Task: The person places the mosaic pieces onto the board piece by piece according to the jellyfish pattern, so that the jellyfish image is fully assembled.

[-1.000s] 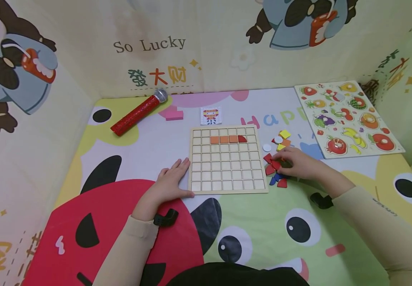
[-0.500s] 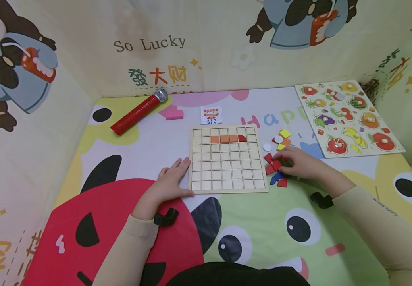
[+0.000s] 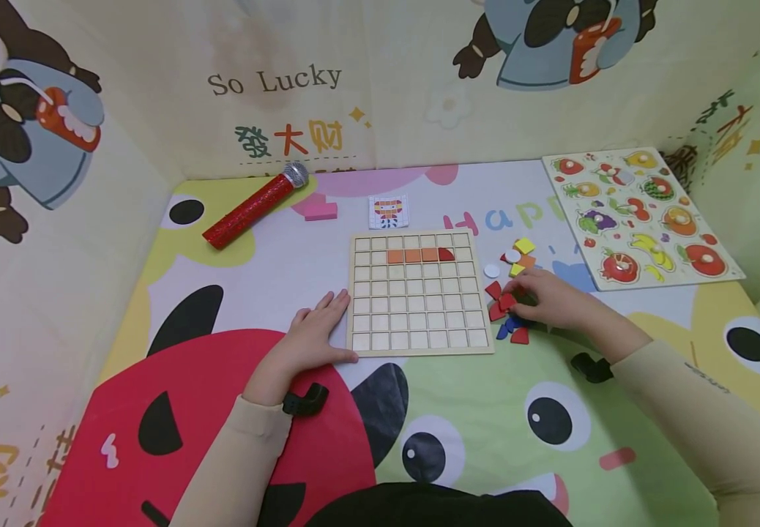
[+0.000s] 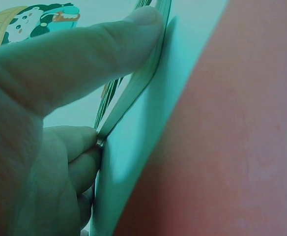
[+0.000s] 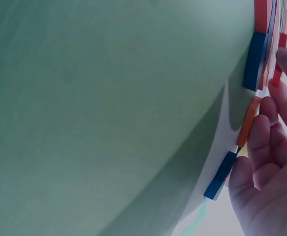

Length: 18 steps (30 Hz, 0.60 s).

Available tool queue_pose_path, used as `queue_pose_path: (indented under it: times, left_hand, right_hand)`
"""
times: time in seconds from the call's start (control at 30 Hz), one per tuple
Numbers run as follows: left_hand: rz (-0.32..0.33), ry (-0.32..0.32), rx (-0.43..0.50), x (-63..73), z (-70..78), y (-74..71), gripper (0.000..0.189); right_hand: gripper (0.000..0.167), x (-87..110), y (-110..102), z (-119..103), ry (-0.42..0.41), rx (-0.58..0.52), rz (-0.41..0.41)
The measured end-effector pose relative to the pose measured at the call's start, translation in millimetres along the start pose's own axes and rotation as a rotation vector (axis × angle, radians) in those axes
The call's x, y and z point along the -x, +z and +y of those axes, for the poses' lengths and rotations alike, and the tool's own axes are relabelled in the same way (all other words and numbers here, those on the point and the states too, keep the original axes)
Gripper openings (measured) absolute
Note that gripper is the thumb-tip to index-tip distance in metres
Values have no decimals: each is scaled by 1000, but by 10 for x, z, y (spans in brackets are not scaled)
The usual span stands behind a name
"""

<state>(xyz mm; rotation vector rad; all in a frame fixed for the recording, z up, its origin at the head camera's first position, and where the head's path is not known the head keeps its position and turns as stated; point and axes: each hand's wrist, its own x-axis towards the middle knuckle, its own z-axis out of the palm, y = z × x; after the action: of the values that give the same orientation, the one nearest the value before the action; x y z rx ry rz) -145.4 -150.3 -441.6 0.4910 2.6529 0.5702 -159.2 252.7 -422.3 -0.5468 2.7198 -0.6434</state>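
Note:
A wooden grid board (image 3: pixel 425 354) lies mid-table, with three orange square tiles (image 3: pixel 413 255) and a dark red rounded tile (image 3: pixel 446 254) in one upper row. My left hand (image 3: pixel 310 337) rests against its left edge, fingers extended; in the left wrist view the thumb (image 4: pixel 143 29) touches the board's corner. Right of the board, my right hand (image 3: pixel 554 300) pinches a red tile (image 5: pixel 280 59) between thumb and forefinger, over a loose pile. That pile has red tiles (image 3: pixel 494 290), blue tiles (image 3: pixel 502 331), yellow tiles (image 3: pixel 523 246) and white round tiles (image 3: pixel 491 271), partly hidden by the hand.
Behind the board lies a small patterned card (image 3: pixel 389 211). A pink block (image 3: pixel 321 211) and a red glittery microphone (image 3: pixel 251 211) are at the back left. At the back right lies a fruit picture board (image 3: pixel 617 197). A printed curtain (image 3: pixel 406 132) stands behind the table.
The red tile at my right fingertips has turned and shifted slightly toward the board. My left hand and the tiles on the board have not moved.

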Motion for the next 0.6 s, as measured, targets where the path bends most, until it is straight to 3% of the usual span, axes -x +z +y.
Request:
queue_pose_path:
  times: [0.33,0.6]
  left_hand:
    - [-3,-7,-2,6,1,-6,108]
    - [-8,-4,-5,5,7,-15,107]
  right_hand:
    - [31,-139,-85,-164,75,-52,48]
    - [31,-335,-133,-341,83,-113,98]
